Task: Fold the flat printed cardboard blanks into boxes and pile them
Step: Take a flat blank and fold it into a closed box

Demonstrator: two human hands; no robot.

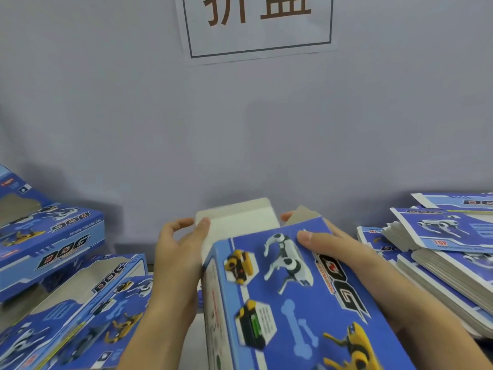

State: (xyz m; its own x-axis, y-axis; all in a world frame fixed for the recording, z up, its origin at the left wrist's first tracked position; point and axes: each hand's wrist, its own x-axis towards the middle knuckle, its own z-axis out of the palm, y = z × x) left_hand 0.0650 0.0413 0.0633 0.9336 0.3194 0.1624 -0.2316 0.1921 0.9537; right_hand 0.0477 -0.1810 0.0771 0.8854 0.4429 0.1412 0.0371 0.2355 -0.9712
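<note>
While the right hand (336, 245) grips the box (280, 303), left fingers (201, 231) pinch its flap (237, 217) (blank side up).

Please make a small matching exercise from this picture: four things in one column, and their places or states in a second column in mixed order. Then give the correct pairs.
Things:
1. box in the hands
2. flat blanks
3. folded boxes
4. paper sign

Places or states:
A. on the wall, above
B. piled at the left
C. stacked flat at the right
D. in the middle, end flap open

Pairs: 1-D, 2-C, 3-B, 4-A. The left hand touches the flap; the right hand holds the box.
</note>
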